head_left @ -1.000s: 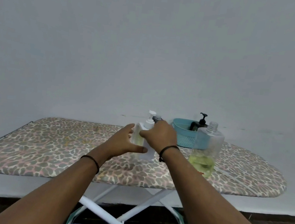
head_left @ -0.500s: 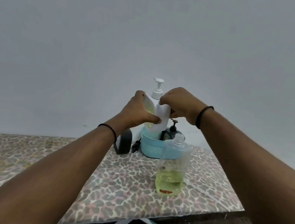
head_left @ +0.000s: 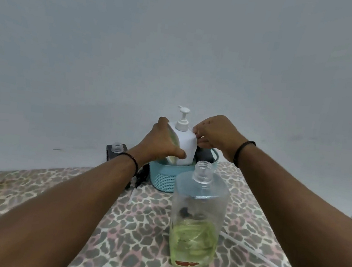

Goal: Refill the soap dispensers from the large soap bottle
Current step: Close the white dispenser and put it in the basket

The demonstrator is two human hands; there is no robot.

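Ironing board (head_left: 116, 225) with leopard-print cover fills the lower frame; blank wall above.

Large soap bottle (head_left: 197, 221), clear, lower centre-right, upright on the board, cap off, neck open. Green soap only in roughly the bottom third.

Blue basket (head_left: 163, 176) at frame centre, just behind the large bottle.

White dispenser (head_left: 185, 147) sits in or just above the basket, tilted a little, pump head on. Left hand (head_left: 160, 144) wraps its left side, thumb across the front. Right hand (head_left: 214, 135) has its fingers curled at the upper right shoulder, apparently pinching it; actual contact is hard to confirm.

Small clear-necked dark dispenser (head_left: 116, 150), centre-left, on the board left of the basket, no pump on it.

Progress, my read: white dispenser looks filled and closed and is going into the basket. The open dark one probably remains to be filled and capped, and the large bottle needs its cap.

Unclear: dark shape in the basket behind the white dispenser, mostly hidden. Dark object beside the left wrist, unidentifiable. Fill level of both dispensers not readable. Board's left and right ends cut off.
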